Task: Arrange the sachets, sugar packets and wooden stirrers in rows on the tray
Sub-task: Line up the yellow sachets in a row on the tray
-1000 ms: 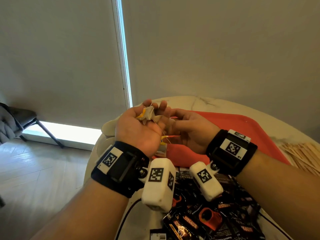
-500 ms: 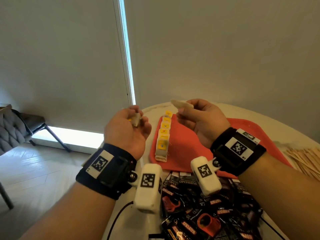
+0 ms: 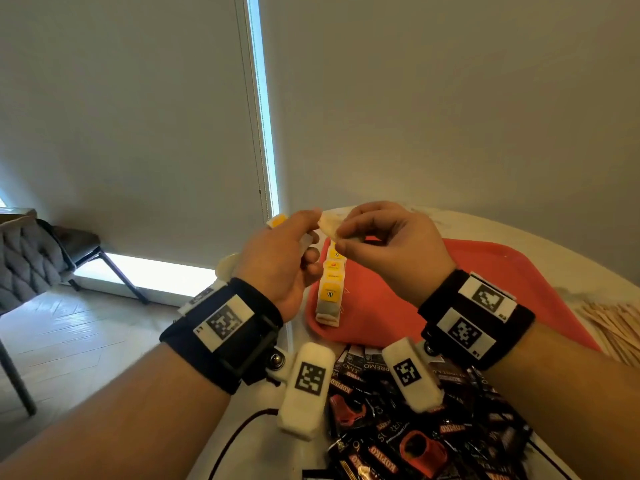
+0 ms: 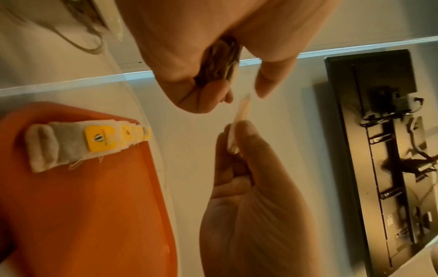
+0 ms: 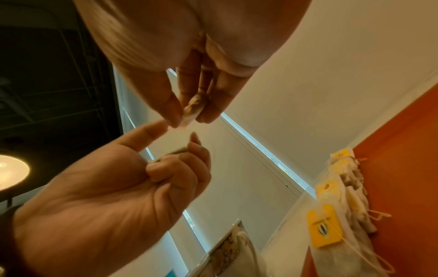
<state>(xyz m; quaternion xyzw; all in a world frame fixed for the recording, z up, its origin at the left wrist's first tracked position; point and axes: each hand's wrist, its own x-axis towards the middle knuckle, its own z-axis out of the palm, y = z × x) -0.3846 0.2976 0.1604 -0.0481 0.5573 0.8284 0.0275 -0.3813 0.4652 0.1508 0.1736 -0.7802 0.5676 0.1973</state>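
Tea bag (image 3: 328,226) pinched in our right hand (image 3: 388,251) above red tray (image 3: 485,268); our left hand (image 3: 277,258) curled round another bag, thumb and forefinger reaching. Risk: strings tangling, bag dropping onto tagged row (image 3: 330,289), knocking it crooked.

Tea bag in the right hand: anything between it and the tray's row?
Nothing visible. The right hand pinches the tea bag above the row on the tray; the left hand, holding a second tea bag, touches its edge.

Home: padded chair (image 3: 24,258), wood floor (image 3: 86,337)
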